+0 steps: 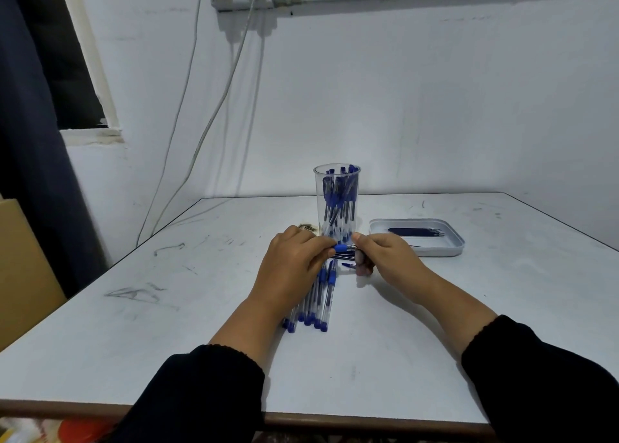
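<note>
A clear plastic cup [337, 188] stands upright mid-table, filled with several blue-capped pens. Just in front of it my left hand [291, 265] and my right hand [385, 257] meet over one pen [345, 248] held crosswise. My left fingers pinch its blue cap end; my right fingers curl round the barrel, which they mostly hide. Under my left hand a row of several clear pens with blue caps [318, 305] lies on the white table [201, 308]. A small blue piece [348, 266] lies beside my right thumb.
A shallow white tray [445, 246] with several dark refills [415, 232] sits right of the cup. A small dark speckled thing [306, 227] lies behind my left hand. Cables hang down the wall at the left. A cardboard box [20, 268] stands at the left edge.
</note>
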The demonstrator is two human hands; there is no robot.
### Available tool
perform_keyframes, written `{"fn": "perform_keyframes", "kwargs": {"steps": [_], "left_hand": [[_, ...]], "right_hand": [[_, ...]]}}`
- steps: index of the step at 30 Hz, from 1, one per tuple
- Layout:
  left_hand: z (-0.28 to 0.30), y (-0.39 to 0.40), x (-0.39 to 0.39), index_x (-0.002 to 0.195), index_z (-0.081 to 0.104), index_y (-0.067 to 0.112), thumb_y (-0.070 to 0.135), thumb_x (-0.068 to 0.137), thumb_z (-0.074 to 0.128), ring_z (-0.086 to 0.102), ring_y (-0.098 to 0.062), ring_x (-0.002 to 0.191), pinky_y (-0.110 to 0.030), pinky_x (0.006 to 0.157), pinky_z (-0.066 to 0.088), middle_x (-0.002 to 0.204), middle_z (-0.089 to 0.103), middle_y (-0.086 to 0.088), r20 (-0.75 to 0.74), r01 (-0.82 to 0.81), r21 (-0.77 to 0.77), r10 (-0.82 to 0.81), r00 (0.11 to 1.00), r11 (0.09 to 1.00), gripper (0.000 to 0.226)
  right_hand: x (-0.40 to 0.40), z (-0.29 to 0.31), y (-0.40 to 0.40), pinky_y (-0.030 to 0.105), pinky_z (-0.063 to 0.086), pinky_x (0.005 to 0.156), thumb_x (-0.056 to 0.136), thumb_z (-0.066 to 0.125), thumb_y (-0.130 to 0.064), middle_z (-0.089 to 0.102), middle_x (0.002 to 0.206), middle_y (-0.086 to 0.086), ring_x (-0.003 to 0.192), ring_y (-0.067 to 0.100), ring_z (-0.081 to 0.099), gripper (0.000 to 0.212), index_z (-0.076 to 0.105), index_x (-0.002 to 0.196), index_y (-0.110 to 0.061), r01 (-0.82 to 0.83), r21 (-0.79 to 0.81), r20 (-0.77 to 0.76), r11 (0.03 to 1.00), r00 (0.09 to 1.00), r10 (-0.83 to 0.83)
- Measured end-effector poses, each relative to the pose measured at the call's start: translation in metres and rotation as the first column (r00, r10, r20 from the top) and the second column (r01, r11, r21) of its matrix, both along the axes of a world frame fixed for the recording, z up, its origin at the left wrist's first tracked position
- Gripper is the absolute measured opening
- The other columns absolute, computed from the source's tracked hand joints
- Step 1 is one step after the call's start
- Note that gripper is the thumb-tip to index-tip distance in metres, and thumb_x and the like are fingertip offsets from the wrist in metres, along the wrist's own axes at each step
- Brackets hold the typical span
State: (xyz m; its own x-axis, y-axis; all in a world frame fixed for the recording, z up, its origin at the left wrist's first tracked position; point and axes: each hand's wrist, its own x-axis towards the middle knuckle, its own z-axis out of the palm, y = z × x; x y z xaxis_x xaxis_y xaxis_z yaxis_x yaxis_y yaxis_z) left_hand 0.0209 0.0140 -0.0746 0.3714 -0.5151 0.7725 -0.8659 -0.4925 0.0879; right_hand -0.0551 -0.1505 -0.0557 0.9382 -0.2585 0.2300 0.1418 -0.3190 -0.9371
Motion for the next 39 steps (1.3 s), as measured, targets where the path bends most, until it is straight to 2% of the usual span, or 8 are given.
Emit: {"fn": "perform_keyframes", "kwargs": {"steps": [4,8,21,27,29,33,36,39], "left_hand": [[0.001,0.001,-0.002,0.104,0.069,0.017,0.022,0.090,0.060,0.051,-0.018,0.081,-0.028,0.071,0.035,0.086,0.066,0.002,0.000,-0.011,-0.005,0.011,1.000,1.000,0.017],[0.002,0.001,-0.002,0.105,0.069,0.017,0.021,0.090,0.062,0.052,-0.019,0.082,-0.028,0.072,0.037,0.087,0.067,0.001,-0.016,-0.024,-0.002,0.024,1.000,1.000,0.017],[0.000,0.000,0.001,0.103,0.070,0.016,0.024,0.086,0.061,0.051,-0.018,0.083,-0.028,0.073,0.036,0.086,0.066,0.003,0.018,0.047,-0.056,-0.046,0.999,0.997,0.020],[0.001,0.001,0.001,0.101,0.070,0.016,0.022,0.086,0.061,0.054,-0.021,0.082,-0.032,0.071,0.038,0.087,0.067,0.002,0.028,-0.037,-0.078,0.040,0.999,0.996,0.019],[0.000,0.002,0.002,0.099,0.071,0.016,0.022,0.085,0.061,0.054,-0.022,0.080,-0.032,0.070,0.037,0.085,0.067,0.003,0.024,-0.081,-0.111,0.085,0.996,0.990,0.018],[-0.001,0.002,0.003,0.098,0.071,0.017,0.023,0.084,0.059,0.054,-0.024,0.079,-0.032,0.070,0.036,0.084,0.067,0.004,0.014,-0.124,-0.125,0.126,0.992,0.984,0.020],[-0.001,0.002,0.003,0.097,0.071,0.016,0.021,0.083,0.061,0.055,-0.025,0.078,-0.033,0.070,0.036,0.083,0.067,0.003,0.013,-0.127,-0.120,0.129,0.992,0.985,0.018],[-0.002,0.003,0.004,0.095,0.072,0.017,0.016,0.081,0.069,0.055,-0.026,0.078,-0.034,0.070,0.036,0.082,0.067,0.003,0.009,-0.142,-0.114,0.144,0.990,0.983,0.014]], "right_hand": [[-0.003,0.002,0.000,0.018,0.041,0.051,0.101,0.043,-0.033,0.063,0.061,0.010,0.052,0.015,0.051,0.041,0.063,0.076,-0.007,-0.023,-0.018,-0.031,1.000,0.999,0.023],[-0.002,0.002,0.000,0.027,0.043,0.056,0.094,0.051,-0.006,0.059,0.067,0.013,0.060,0.021,0.050,0.006,0.056,0.093,-0.008,-0.024,0.021,0.001,0.999,1.000,0.024],[0.002,-0.002,-0.005,0.032,0.042,0.066,0.100,0.046,-0.028,0.059,0.053,0.000,0.055,0.017,0.050,0.047,0.058,0.057,-0.012,-0.032,-0.114,0.016,0.993,0.999,0.034],[0.002,-0.003,-0.008,0.021,0.044,0.056,0.101,0.044,-0.036,0.063,0.065,0.005,0.059,0.018,0.055,0.043,0.068,0.083,-0.005,0.010,-0.039,-0.002,0.999,1.000,-0.010],[0.002,-0.006,-0.012,0.017,0.044,0.056,0.099,0.050,-0.033,0.064,0.074,-0.002,0.064,0.010,0.057,0.029,0.068,0.088,-0.013,0.108,-0.190,-0.002,0.976,0.994,-0.110],[0.002,-0.009,-0.019,0.032,0.050,0.074,0.088,0.064,-0.032,0.062,0.086,-0.011,0.085,0.012,0.059,0.008,0.070,0.091,-0.028,0.168,-0.651,-0.071,0.740,0.958,-0.280],[0.003,-0.009,-0.019,0.032,0.050,0.077,0.086,0.065,-0.031,0.060,0.093,-0.007,0.092,0.015,0.058,0.013,0.072,0.095,-0.027,0.104,-0.736,-0.116,0.669,0.954,-0.276],[0.003,-0.008,-0.019,0.034,0.050,0.077,0.087,0.060,-0.028,0.061,0.094,-0.008,0.092,0.015,0.059,0.011,0.070,0.092,-0.028,0.155,-0.700,-0.065,0.697,0.958,-0.278]]}}
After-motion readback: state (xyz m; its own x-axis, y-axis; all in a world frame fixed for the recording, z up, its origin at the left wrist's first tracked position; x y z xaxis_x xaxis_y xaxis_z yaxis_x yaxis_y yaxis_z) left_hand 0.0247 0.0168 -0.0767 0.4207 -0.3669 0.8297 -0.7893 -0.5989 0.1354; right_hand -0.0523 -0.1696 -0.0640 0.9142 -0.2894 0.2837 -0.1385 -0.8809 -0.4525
